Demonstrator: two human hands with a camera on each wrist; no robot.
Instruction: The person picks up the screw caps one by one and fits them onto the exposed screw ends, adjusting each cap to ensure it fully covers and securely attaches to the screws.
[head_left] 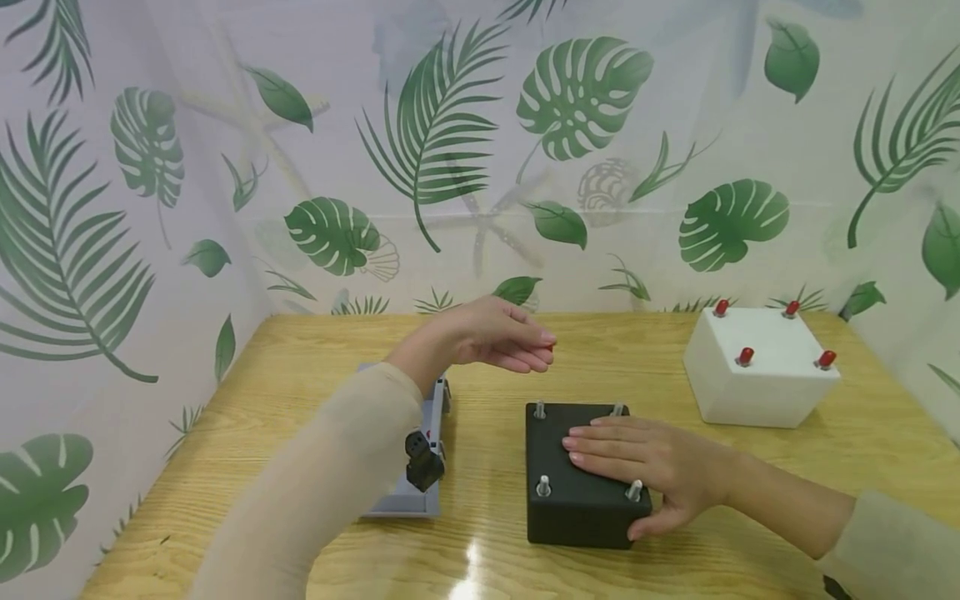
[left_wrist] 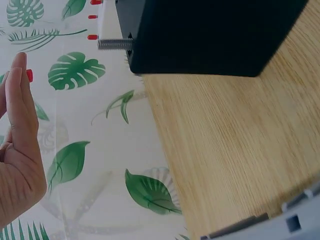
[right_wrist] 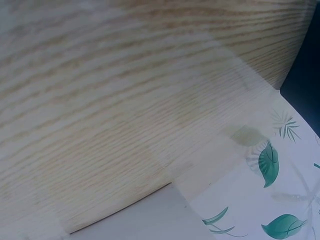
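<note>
My left hand point(head_left: 493, 335) is raised over the table behind the black box point(head_left: 577, 525), pinching a small red cap point(head_left: 551, 347) between thumb and fingers. The red cap point(left_wrist: 29, 75) shows beyond the fingertips in the left wrist view. My right hand point(head_left: 667, 462) rests on the box's top with fingers extended, its thumb down by the near right corner. Bare threaded bolts point(head_left: 543, 486) stand up at the box's corners. In the right wrist view only a dark edge of the black box point(right_wrist: 305, 82) appears, and the hand is out of sight.
A white box point(head_left: 768, 404) with red-capped posts stands at the back right. Left of the black box, a grey-blue case point(head_left: 405, 505) with latches is partly hidden by my left forearm. Leaf-print cloth point(head_left: 465, 167) hangs around the wooden table point(head_left: 480, 550).
</note>
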